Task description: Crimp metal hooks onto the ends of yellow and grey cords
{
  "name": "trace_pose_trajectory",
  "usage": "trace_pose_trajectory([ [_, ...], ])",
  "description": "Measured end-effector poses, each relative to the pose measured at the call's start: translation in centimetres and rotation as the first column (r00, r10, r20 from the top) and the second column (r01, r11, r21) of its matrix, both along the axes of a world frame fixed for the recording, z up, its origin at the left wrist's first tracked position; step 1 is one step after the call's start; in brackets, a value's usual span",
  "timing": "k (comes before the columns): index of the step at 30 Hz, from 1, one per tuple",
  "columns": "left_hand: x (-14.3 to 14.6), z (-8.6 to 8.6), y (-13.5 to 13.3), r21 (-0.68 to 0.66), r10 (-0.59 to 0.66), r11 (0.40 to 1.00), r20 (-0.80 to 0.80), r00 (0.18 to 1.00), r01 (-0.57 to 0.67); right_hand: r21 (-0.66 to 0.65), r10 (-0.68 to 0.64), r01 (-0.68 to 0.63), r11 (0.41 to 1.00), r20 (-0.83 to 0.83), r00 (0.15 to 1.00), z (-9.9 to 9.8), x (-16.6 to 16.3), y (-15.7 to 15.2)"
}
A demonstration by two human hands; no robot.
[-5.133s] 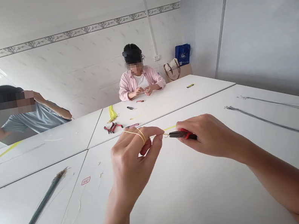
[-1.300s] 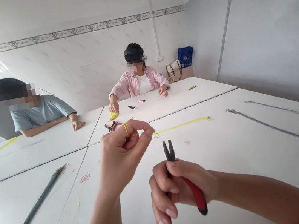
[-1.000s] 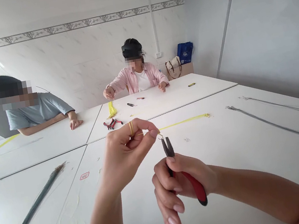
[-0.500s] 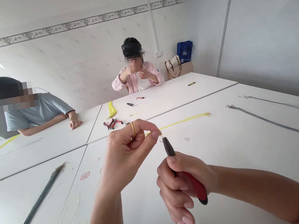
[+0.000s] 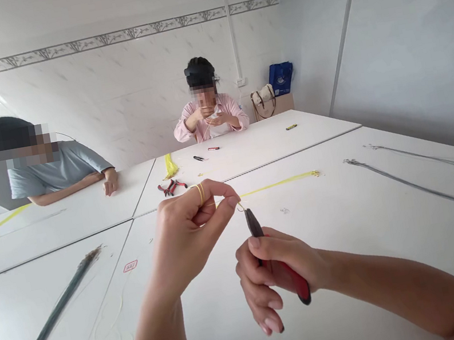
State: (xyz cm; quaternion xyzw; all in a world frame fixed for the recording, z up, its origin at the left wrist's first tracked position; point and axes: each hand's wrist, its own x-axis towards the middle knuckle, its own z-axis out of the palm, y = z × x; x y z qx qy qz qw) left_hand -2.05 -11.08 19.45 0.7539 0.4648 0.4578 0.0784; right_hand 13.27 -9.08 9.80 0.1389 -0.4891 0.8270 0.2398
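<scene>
So, my left hand (image 5: 185, 235) is pinched shut, with the thumb and pointing finger pressed together on a yellow cord (image 5: 277, 183). A yellow band (image 5: 201, 194) sits around one finger of that hand. A small metal ring (image 5: 241, 206) shows just past the fingertips. The cord goes out to the right from there, lying low over the white table (image 5: 219, 333), and ends in a little gold bit. My right hand (image 5: 277, 275) is curled tight around the red-handled pliers (image 5: 295, 280). Their black tips are shut and sit right by the ring, but I cannot tell if they are biting it. About a second ago the tips stood open, just under the ring. Now they are closed and a bit higher. Farther out, dark wire bundles (image 5: 426, 192) lie on the table to the right, and another bundle (image 5: 48, 327) lies to the left. Past those are a second pair of pliers (image 5: 171, 187) and a yellow bunch of cords (image 5: 170, 168). A person in a pink shirt (image 5: 208, 121) now holds both hands up near the chin, not out over the table as before. A person in a gray T-shirt (image 5: 57, 169) leans an arm on the table.
</scene>
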Motion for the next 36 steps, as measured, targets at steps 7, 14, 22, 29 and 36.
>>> trace_pose_trajectory([
  [7,0.10,0.28,-0.25,0.006,0.015,1.000,-0.043,0.999,-0.015,0.001,0.014,-0.014,1.000,0.014,1.000,0.06,-0.07,-0.06],
  [14,0.11,0.23,-0.26,-0.001,-0.006,1.000,-0.021,1.000,0.006,0.014,0.051,-0.051,0.999,-0.001,0.999,-0.21,-0.15,0.08],
  [22,0.04,0.25,-0.24,0.009,-0.016,1.000,-0.027,1.000,0.016,-0.012,0.078,-0.079,0.997,-0.050,0.996,-0.40,-0.32,0.35],
  [29,0.06,0.24,-0.28,0.019,-0.005,1.000,-0.042,0.999,0.006,-0.010,0.088,-0.088,0.996,-0.025,0.996,-0.52,0.06,0.35],
  [36,0.00,-0.15,0.00,0.161,0.024,0.987,-0.073,0.997,-0.012,-0.071,0.048,-0.050,0.996,-0.035,0.998,-0.24,0.14,-0.29],
])
